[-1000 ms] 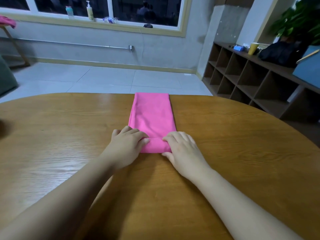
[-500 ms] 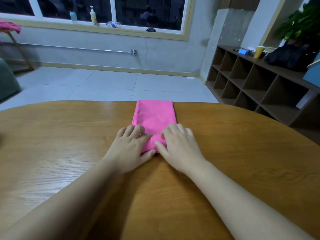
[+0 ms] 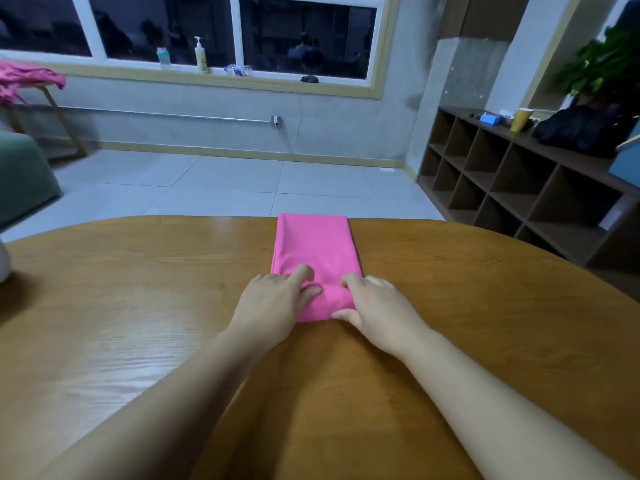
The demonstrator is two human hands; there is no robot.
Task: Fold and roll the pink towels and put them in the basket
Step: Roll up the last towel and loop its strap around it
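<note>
A pink towel [image 3: 316,245], folded into a long narrow strip, lies on the wooden table [image 3: 138,306] and reaches to its far edge. The near end of the strip is rolled into a thick roll. My left hand [image 3: 273,301] grips the left end of that roll, fingers over the top. My right hand [image 3: 375,308] grips the right end, thumb under the near side and fingers curled over it. No basket is in view.
More pink cloth [image 3: 27,79] hangs on a wooden rack at far left. A white object [image 3: 4,261] sits at the table's left edge. Cubby shelves [image 3: 519,188] stand to the right, with a yellow cup [image 3: 521,119] and a dark bag [image 3: 581,128] on top.
The roll at the near end has grown thicker and moved away from me along the strip. Both hands moved forward with it, and the flat part is shorter.
</note>
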